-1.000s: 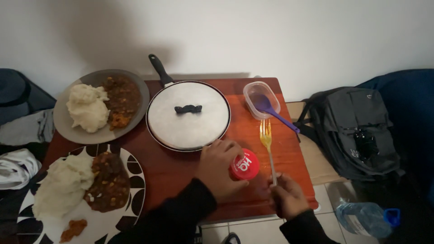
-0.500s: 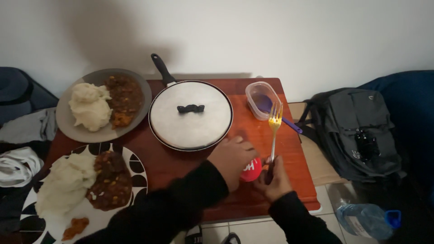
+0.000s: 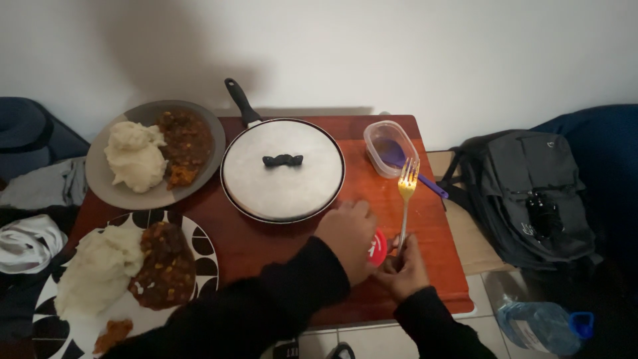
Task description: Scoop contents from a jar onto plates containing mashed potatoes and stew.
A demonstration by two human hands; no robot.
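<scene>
Near the front edge of the wooden surface (image 3: 425, 219), the left hand (image 3: 347, 234) lies cupped over a red lid (image 3: 377, 247), hiding most of it; whatever sits beneath cannot be made out. Right hand (image 3: 403, 269) grips a fork (image 3: 405, 199) by the handle, tines raised, touching the lid's side. Covered pan (image 3: 282, 168) stands just behind. Patterned plate (image 3: 193, 240) is cut off at the frame's bottom.

We see a small round red tub (image 3: 377, 247) with a white label on its lid, low on the table's right half, mostly covered. A clear plastic container (image 3: 389, 147) stands near the far right corner. A clear water bottle (image 3: 541, 324) with blue cap lies on the floor, right.
</scene>
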